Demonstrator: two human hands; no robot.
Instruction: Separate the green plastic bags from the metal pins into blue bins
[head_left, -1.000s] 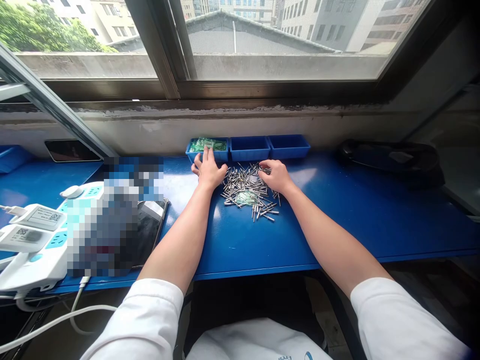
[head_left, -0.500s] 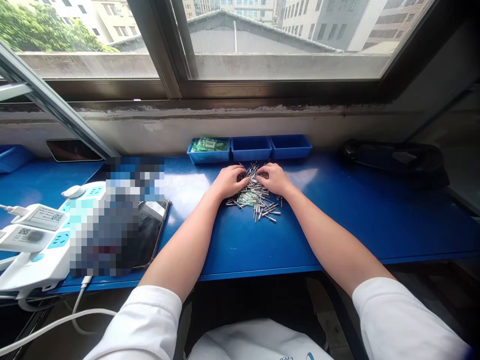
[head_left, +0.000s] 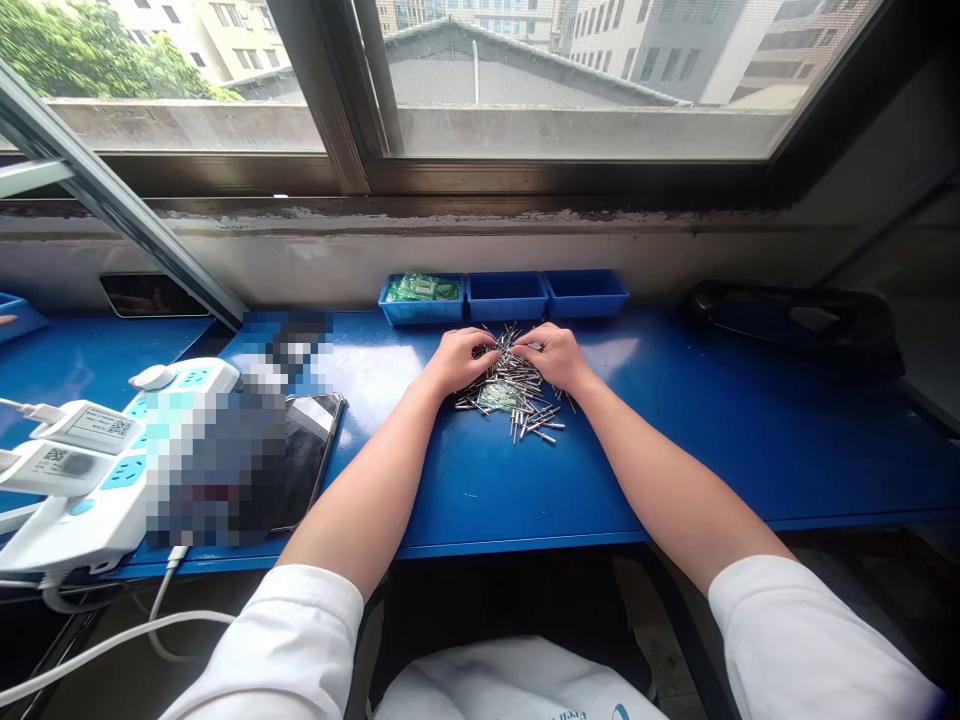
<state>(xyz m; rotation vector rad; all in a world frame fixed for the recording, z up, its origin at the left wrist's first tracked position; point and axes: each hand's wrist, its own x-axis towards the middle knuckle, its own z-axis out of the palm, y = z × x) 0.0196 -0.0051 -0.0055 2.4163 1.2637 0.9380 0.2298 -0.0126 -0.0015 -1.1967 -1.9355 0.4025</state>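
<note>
A heap of slim silvery metal pins that look like blind rivets (head_left: 534, 424) lies on the blue table, with small green-and-clear packets (head_left: 498, 398) among them. At the heap's left side, my left hand (head_left: 459, 362) has its fingers curled and its thumb close to them. From the right, my right hand (head_left: 556, 357) reaches over the heap, thumb and fingers bent together. The fingertips of both hands are close to each other over the far part of the heap. What is between them is too small to make out.
Three blue bins stand behind the heap: a left bin (head_left: 421, 314) with green packets, a middle bin (head_left: 507, 308) and a right bin (head_left: 586, 304). At left are a power strip (head_left: 112, 510) with cables and a phone (head_left: 311, 440). A dark bag (head_left: 795, 325) lies at right.
The fingers of my right hand have drawn closer to its thumb. Both hands stay over the heap, and the whole view has shifted slightly.
</note>
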